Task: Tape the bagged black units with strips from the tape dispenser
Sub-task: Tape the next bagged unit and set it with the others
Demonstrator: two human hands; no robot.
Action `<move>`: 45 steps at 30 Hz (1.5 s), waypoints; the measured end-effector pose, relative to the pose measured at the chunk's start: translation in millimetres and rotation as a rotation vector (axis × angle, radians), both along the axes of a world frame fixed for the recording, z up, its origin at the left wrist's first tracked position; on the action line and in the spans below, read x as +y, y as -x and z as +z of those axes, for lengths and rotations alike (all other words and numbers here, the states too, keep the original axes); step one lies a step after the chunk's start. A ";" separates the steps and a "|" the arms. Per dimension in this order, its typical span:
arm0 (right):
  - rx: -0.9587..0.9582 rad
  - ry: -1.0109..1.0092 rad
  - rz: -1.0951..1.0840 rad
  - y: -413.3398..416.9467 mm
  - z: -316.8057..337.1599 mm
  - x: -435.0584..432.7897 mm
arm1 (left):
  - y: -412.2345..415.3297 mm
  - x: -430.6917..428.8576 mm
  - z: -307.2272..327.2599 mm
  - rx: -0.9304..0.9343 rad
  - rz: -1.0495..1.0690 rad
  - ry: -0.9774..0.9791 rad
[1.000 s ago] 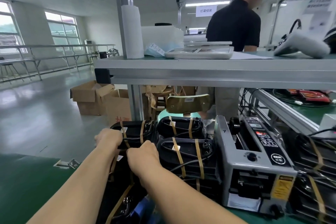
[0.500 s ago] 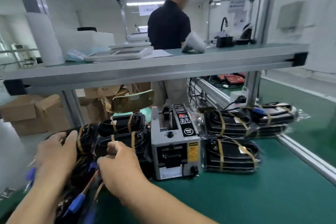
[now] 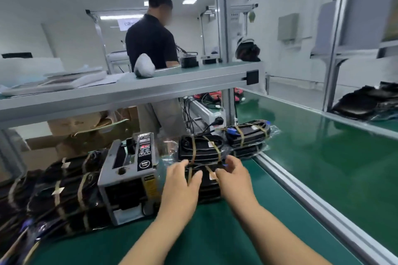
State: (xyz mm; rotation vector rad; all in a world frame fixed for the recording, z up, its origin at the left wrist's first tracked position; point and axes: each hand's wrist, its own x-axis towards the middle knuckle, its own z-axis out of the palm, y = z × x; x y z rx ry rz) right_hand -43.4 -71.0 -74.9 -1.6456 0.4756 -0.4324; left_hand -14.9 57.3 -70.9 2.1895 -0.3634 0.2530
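The left hand is laid flat, fingers straight and spread, on top of the nearest bagged black unit, which is banded with tan tape strips. The right hand is set at that unit's right end, fingers bent above it and thumb pointed left across its top. Whether anything is pinched cannot be told through the blur. The unit is placed on the green bench mat, just right of the grey tape dispenser, between the two hands. More taped units are piled left of the dispenser, and further units are stacked behind on the right.
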 end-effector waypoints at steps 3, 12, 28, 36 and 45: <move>0.166 -0.028 -0.071 -9.8 -17.1 -32.3 | -19.9 -18.6 -22.6 0.161 0.054 -0.121; 0.303 -0.245 0.020 -36.1 -40.2 -31.5 | -37.9 -24.9 -39.0 0.467 0.273 -0.107; -0.181 -0.680 0.011 65.0 -51.6 5.6 | 110.6 17.6 -49.6 0.519 0.161 0.134; -0.238 -0.247 0.271 110.0 -24.0 13.8 | 146.6 63.2 -39.0 0.538 0.193 0.286; -0.196 0.200 0.719 137.6 6.4 36.4 | 109.5 106.2 32.3 -0.022 -0.121 0.184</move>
